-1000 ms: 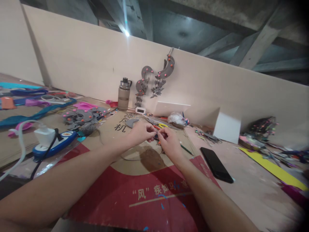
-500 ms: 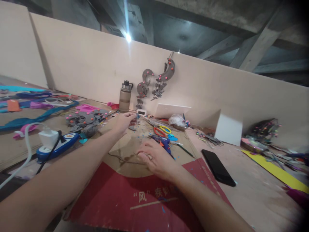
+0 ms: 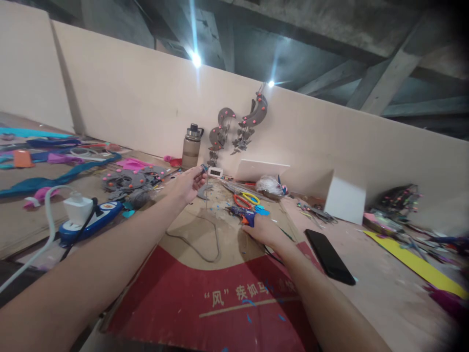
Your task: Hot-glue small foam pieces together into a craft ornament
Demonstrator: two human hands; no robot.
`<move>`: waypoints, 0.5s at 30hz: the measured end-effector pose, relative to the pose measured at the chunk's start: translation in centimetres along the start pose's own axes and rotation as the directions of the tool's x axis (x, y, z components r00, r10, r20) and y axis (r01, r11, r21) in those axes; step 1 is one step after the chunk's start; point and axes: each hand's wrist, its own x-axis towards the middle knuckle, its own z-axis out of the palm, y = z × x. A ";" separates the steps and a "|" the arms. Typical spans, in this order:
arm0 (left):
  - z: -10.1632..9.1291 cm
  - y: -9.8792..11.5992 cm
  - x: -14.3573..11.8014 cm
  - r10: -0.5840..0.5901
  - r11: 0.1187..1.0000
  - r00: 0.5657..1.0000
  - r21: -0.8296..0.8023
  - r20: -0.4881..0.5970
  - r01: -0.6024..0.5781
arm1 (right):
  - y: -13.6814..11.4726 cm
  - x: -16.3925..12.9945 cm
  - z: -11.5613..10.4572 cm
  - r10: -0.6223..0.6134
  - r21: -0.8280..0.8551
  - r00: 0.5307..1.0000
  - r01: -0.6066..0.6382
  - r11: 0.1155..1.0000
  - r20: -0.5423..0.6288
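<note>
My left hand (image 3: pixel 188 185) is raised over the cardboard, its thumb and fingers pinched on a thin grey cord (image 3: pixel 219 244). A small dark bluish piece (image 3: pixel 204 169) shows at those fingertips. The cord hangs down and lies in a loose curve on the board. A grey crescent-shaped piece (image 3: pixel 203 192) is just below my left fingers. My right hand (image 3: pixel 264 230) is closed around the handle of a blue glue gun (image 3: pixel 238 212) with an orange trigger. The gun's nozzle points left, and my hand hides much of its handle.
Red-handled scissors (image 3: pixel 242 201) and yellow-handled scissors (image 3: pixel 251 197) lie beyond the glue gun. A phone (image 3: pixel 330 256) rests right of the red-and-tan cardboard (image 3: pixel 176 298). A bottle (image 3: pixel 191 149) stands by the wall; a power strip (image 3: pixel 90 225) and felt crescents (image 3: pixel 128 180) are leftward.
My right hand has moved right from the middle of the board and taken hold of the glue gun. My left hand has risen slightly with the cord.
</note>
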 end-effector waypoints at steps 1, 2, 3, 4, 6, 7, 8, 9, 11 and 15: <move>0.2 0.1 0.0 0.000 1.000 1.000 -0.019 0.010 0.000 | 0.3 0.1 0.7 0.018 0.049 1.000 -0.017 0.999 -0.012; 0.4 0.2 -0.1 0.000 1.000 1.000 -0.028 0.029 0.000 | 0.5 0.3 1.2 0.046 0.105 0.999 -0.045 0.993 -0.011; 0.6 0.2 -0.3 0.000 1.000 0.998 -0.025 0.055 0.001 | 0.7 0.5 1.5 0.077 0.151 0.997 -0.076 0.986 0.000; 0.8 0.2 -0.5 0.002 1.000 0.997 -0.009 0.082 -0.001 | 0.9 0.7 1.7 0.106 0.187 0.994 -0.106 0.977 0.011; 1.2 0.0 -0.9 0.011 0.999 0.992 0.044 0.125 -0.017 | 0.9 1.2 1.6 0.137 0.256 0.991 -0.131 0.958 -0.005; 1.3 -0.2 -1.1 0.024 0.996 0.991 0.076 0.132 -0.034 | 0.7 1.3 1.3 0.144 0.299 0.988 -0.124 0.946 -0.048; 1.4 -0.4 -1.3 0.035 0.993 0.990 0.106 0.134 -0.049 | 0.3 1.4 0.9 0.149 0.355 0.983 -0.103 0.929 -0.104; 1.5 -0.6 -1.5 0.044 0.990 0.990 0.130 0.133 -0.061 | -0.2 1.4 0.4 0.155 0.423 0.975 -0.075 0.903 -0.159; 1.5 -0.9 -1.6 0.058 0.982 0.991 0.171 0.124 -0.079 | -1.5 1.0 -0.6 0.169 0.555 0.957 -0.010 0.832 -0.236; 1.3 -1.3 -1.8 0.051 0.968 0.992 0.237 0.116 -0.078 | -4.1 -0.4 -2.1 0.130 0.729 0.957 0.107 0.676 -0.260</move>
